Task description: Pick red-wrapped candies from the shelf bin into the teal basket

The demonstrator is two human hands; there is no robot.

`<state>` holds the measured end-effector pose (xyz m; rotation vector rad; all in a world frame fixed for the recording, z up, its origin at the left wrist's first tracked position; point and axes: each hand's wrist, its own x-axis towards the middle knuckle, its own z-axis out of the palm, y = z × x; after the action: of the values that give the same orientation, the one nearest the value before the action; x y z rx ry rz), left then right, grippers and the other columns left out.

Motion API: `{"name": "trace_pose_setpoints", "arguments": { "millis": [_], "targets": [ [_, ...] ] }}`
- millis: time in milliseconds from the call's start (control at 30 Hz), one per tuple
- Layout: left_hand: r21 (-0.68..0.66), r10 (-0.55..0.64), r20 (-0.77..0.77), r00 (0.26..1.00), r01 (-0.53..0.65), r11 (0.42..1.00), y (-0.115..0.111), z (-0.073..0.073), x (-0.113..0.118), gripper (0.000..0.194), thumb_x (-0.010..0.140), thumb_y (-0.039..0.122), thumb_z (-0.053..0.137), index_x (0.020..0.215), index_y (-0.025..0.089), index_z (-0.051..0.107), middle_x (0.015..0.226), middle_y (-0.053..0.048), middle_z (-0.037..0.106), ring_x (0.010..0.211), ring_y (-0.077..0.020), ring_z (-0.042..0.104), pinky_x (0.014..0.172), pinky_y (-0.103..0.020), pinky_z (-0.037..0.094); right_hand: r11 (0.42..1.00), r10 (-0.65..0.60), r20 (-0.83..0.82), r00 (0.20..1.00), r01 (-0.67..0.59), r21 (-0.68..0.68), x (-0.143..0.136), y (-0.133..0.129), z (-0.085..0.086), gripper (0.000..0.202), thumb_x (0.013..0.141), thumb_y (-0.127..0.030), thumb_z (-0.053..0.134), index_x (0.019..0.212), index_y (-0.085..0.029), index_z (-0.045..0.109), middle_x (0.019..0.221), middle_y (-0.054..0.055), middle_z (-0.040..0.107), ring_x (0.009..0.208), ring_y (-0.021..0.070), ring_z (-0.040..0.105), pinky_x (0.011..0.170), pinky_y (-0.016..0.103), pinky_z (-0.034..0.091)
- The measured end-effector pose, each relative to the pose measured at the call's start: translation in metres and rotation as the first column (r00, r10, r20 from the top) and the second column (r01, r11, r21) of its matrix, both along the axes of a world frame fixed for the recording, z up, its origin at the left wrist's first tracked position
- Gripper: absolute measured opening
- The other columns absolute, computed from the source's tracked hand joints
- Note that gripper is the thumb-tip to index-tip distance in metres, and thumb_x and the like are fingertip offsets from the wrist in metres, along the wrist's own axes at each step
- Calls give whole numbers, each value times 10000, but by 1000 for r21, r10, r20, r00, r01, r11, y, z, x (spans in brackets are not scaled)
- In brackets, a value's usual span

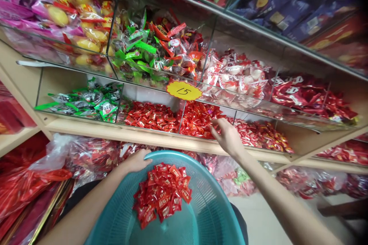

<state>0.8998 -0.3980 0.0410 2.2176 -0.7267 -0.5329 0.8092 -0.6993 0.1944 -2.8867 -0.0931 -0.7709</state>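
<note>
A teal plastic basket (212,183) holds a heap of small red wrapped candies (163,193). My left hand (139,160) grips the basket's rim at its upper left, fingers wrapped over the edge. My right hand (227,134) is at the lower shelf, by the right side of a compartment of red wrapped candies (198,118). Its fingers are bent and apart, with nothing visible between them. To the left is another compartment of red candies (152,116), and to the right one of red and white candies (250,132).
Upper bins hold green-wrapped (138,51) and white-and-red sweets (235,74) behind a clear front. A yellow price tag (184,90) reads 15. Bagged goods (94,153) lie under the wooden shelf edge (143,134). Red bags (31,183) stand at the left.
</note>
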Motion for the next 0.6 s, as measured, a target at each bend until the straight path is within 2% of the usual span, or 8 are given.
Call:
{"name": "trace_pose_setpoints", "arguments": {
  "millis": [67,133,233,367,600],
  "targets": [
    [0,19,-4,1000,-19,1000,-1,1,-1,286,695,355,492,870,151,590,850,-47,627,809,-194,553,731,-258,409,999,-48,-62,997,49,3,17,-15,4,223,815,-313,444,943,-170,556,885,66,595,793,166,548,710,264,401],
    [-6,29,-6,1000,-29,1000,-1,1,-1,273,689,350,499,854,151,588,831,-43,626,794,-190,551,719,-255,409,998,-65,-158,985,66,1,30,-20,4,251,801,-366,463,917,-173,574,880,64,611,807,169,552,704,259,398],
    [-6,20,-9,1000,-20,1000,-1,-2,0,258,698,343,490,840,151,586,806,-37,622,755,-179,553,692,-249,408,992,-120,-261,958,104,-73,40,-11,1,339,766,-462,491,910,-171,587,897,86,604,824,187,549,686,271,395],
    [-21,9,-3,1000,-9,1000,1,-5,2,257,710,338,482,858,154,582,833,-39,622,768,-176,557,698,-247,406,964,-230,-309,923,172,-202,45,2,0,392,707,-517,546,880,-169,599,925,119,584,844,221,546,649,285,386],
    [0,-5,29,1000,5,1000,2,-9,3,291,720,352,472,911,160,580,914,-53,615,838,-188,554,739,-253,403,981,-193,-417,888,162,-110,51,-3,-1,323,671,-441,618,859,-181,580,844,74,613,748,168,558,603,239,371]
  ]
}}
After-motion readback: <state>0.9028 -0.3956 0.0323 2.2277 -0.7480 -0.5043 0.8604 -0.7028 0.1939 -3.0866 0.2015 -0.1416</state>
